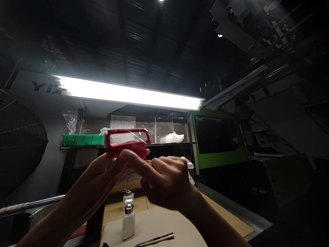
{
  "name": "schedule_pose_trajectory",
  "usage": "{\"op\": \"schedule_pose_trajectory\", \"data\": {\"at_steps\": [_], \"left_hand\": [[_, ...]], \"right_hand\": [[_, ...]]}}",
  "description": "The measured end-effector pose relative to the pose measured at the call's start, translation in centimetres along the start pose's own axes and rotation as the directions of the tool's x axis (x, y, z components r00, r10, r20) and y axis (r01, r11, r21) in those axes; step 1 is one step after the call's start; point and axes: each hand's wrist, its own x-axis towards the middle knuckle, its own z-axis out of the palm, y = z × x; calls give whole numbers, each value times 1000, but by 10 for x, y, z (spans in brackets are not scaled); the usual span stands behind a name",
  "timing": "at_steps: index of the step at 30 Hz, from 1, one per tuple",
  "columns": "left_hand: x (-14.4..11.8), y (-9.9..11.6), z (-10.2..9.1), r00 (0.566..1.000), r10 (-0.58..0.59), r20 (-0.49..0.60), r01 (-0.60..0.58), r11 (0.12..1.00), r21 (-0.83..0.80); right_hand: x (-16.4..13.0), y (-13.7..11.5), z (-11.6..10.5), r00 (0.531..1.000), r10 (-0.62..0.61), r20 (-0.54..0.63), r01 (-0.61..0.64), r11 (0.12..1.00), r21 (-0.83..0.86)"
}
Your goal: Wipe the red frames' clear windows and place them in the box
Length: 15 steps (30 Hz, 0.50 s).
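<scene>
My left hand holds up a red plastic frame with a long window-like opening, its fingers closed around the underside. Beside it, my right hand is curled, with its index finger stretched toward the frame's lower edge; whether the fingertip touches it is hard to make out. A piece of white cloth or tissue sticks out from the right fist. Below the hands, two white bottles with metal caps stand on the bench, a nearer bottle and a farther one partly behind it. A pen lies near them.
A bright tube light hangs above a shelf holding a green bin and a white plastic bag. At the left stands a large fan. To the right is a green machine with a dark window. Cardboard covers the bench.
</scene>
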Motion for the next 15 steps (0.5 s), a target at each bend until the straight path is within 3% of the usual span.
{"op": "schedule_pose_trajectory", "data": {"at_steps": [6,9,12,15], "left_hand": [[2,-8,-6,999,-44,22,44,999,-1],[4,-8,-9,998,-55,17,52,992,112],[5,-7,-9,994,-100,-52,110,963,247],[4,-10,-9,977,-183,-107,203,951,231]], "right_hand": [[-3,-5,4,998,27,49,-30,998,54],[-3,-3,5,995,54,88,-62,994,89],[-6,-1,6,989,74,125,-84,993,82],[-14,-3,10,985,87,152,-98,993,65]]}}
